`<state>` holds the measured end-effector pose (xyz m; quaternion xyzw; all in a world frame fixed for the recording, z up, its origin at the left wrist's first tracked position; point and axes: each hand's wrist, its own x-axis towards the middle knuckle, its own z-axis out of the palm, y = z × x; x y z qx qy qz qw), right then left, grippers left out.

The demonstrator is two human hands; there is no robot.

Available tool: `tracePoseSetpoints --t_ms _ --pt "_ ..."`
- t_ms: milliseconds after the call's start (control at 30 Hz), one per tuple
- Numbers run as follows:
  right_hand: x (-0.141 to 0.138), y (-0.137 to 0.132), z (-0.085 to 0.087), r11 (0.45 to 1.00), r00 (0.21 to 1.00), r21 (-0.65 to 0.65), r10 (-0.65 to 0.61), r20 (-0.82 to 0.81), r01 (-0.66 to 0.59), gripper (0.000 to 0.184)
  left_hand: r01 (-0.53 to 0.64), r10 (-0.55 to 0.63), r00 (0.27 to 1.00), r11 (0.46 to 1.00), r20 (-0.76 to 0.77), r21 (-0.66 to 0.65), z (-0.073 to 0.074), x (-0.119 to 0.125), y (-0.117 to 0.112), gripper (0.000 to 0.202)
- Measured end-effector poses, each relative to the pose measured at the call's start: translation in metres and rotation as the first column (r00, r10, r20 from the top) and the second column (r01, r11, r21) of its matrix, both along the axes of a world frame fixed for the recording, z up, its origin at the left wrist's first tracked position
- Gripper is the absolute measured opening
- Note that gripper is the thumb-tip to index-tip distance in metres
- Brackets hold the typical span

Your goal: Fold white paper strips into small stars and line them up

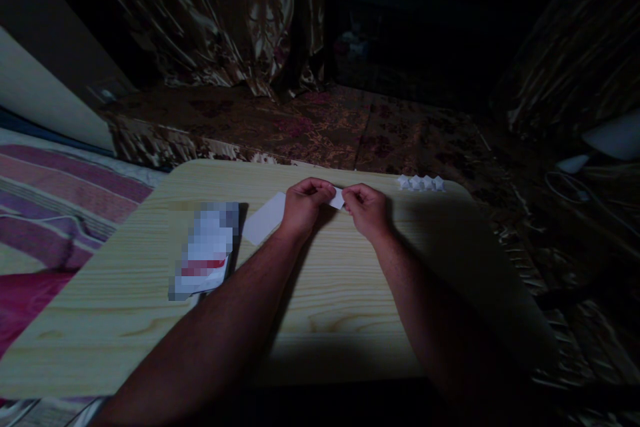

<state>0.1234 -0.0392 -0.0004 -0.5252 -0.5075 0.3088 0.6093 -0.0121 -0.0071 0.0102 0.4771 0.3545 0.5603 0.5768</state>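
Between my two hands a small piece of white paper (337, 198) is held just above the far part of the wooden table (320, 287). My left hand (304, 205) pinches its left side, thumb against fingers. On the other side my right hand (367, 209) grips the right edge in a pinch. Part of the paper is hidden by my fingers. A larger white sheet of paper (265, 219) lies flat on the table, partly behind my left hand. Several folded white paper stars (421, 183) stand in a row near the far right edge.
A pixelated flat object (207, 247), white and red, lies left of my left forearm. Striped bedding (55, 200) borders the table's left side. Patterned brown cloth (320, 123) and curtains (240, 20) are beyond it. A pale lamp (615, 137) with a cable stands at right.
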Motion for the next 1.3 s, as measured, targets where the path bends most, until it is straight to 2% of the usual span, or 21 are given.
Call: tracePoseSetpoints --t_ms 533,767,933,1200,1300 --pt "-0.0011 -0.0005 0.001 1.0 1.0 -0.013 -0.003 0.031 0.003 0.02 -0.019 0.019 0.999 1.0 -0.028 0.009 -0.0013 -0.0005 0.0004 0.015" --pt "-0.0001 0.0 -0.0006 1.0 0.999 -0.02 -0.016 0.033 0.017 0.022 -0.021 0.023 0.997 1.0 -0.079 0.023 -0.0052 0.0026 0.0004 0.023" --pt "0.0004 0.0009 -0.0019 1.0 1.0 -0.018 -0.012 0.012 0.013 0.023 0.024 -0.026 0.995 0.999 -0.093 -0.021 -0.0032 0.0032 -0.0015 0.027" --pt "-0.0002 0.0005 -0.0023 0.999 0.999 -0.025 0.026 0.028 -0.025 0.025 0.001 -0.003 0.999 0.999 -0.035 -0.047 -0.005 0.0036 0.001 0.028" --pt "0.0002 0.0004 -0.0017 0.999 0.999 -0.025 0.021 0.026 -0.021 0.024 0.004 -0.007 0.998 0.999 -0.068 -0.049 -0.0052 0.0037 0.0006 0.028"
